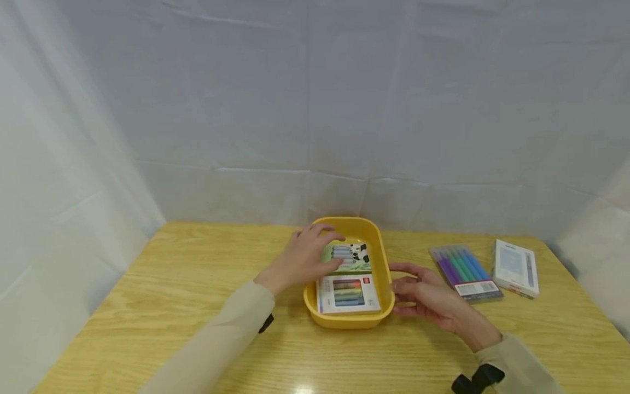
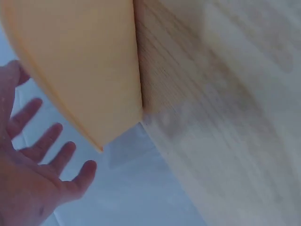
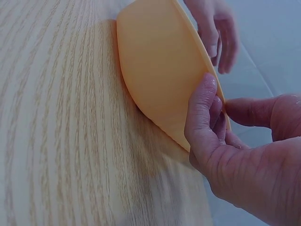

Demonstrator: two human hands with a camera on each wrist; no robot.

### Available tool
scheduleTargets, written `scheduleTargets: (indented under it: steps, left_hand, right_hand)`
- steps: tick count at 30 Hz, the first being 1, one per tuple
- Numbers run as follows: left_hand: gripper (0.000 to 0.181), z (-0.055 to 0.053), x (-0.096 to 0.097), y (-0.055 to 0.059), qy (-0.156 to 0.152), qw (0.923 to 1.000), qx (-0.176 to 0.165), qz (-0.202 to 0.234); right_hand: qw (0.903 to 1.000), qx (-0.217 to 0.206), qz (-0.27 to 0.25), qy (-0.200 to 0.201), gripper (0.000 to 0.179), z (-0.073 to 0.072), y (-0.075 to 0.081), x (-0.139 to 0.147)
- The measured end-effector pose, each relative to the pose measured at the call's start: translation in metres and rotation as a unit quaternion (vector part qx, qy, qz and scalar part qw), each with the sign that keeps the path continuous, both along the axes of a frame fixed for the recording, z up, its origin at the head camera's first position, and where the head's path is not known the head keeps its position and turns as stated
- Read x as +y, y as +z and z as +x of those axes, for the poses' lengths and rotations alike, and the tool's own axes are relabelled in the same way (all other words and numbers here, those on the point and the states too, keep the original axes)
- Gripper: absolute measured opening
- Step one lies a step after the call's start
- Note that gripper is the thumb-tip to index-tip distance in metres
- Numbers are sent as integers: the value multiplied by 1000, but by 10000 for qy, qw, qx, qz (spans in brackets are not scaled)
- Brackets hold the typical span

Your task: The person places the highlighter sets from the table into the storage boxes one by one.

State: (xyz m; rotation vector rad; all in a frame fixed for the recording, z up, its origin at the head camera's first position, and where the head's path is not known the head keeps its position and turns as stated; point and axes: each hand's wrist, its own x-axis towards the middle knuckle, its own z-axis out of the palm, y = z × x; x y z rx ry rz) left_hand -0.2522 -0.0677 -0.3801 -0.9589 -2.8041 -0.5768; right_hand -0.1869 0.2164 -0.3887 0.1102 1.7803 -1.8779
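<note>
A yellow plastic basket [image 1: 381, 249] with rounded corners stands on the table. Inside it lie a green box with a panda picture [image 1: 361, 254] and, nearer to me, a white box with a window showing coloured sticks [image 1: 348, 293]. My left hand [image 1: 310, 254] hovers over the basket's left side, fingers spread and loosely bent, holding nothing. In the left wrist view that hand [image 2: 37, 169] is beside the basket's wall [image 2: 84, 61]. My right hand [image 1: 428, 295] pinches the basket's right rim; in the right wrist view, its fingers [image 3: 202, 108] lie against the outer wall.
Right of the basket, a clear pack of coloured pens [image 1: 462, 268] lies on the wooden table [image 1: 206, 273], with a white box [image 1: 515, 267] beside it. A pale sheet [image 1: 305, 109] hangs behind the table and continues along both sides.
</note>
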Motion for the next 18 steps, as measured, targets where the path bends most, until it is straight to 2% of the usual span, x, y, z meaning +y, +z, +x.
scheduleTargets:
  steps: [3, 6, 8, 10, 11, 12, 15, 18]
  left_hand:
    - [49, 7, -9, 0, 397, 9959, -408, 698]
    - [54, 13, -17, -1, 782, 9830, -967, 1354]
    - [57, 17, -22, -2, 972, 9682, -1432, 1807]
    - [58, 20, -26, -3, 1129, 9469, -1954, 2290]
    - [59, 21, -28, -3, 1183, 9332, -2230, 2559]
    - [58, 21, -30, -3, 1257, 9161, -2508, 2864]
    - [57, 22, -35, -2, 1468, 8497, -3392, 3761]
    - [56, 20, -42, 0, 1570, 7866, -4067, 4373]
  right_hand:
    - [10000, 29, -29, 2, 65, 0, -1, -1]
    - [10000, 55, -52, 1, 67, 1, -1, -1]
    - [10000, 54, -54, -22, 66, 2, -2, -2]
    - [10000, 59, -53, -28, 66, 2, -2, -2]
    - [10000, 64, -57, -26, 66, 2, -2, -2]
    - [10000, 74, -58, -19, 67, 2, -2, -2]
    - [9999, 94, -66, -3, 67, 2, -2, -2]
    - [9999, 113, -76, 4, 67, 2, -2, -2]
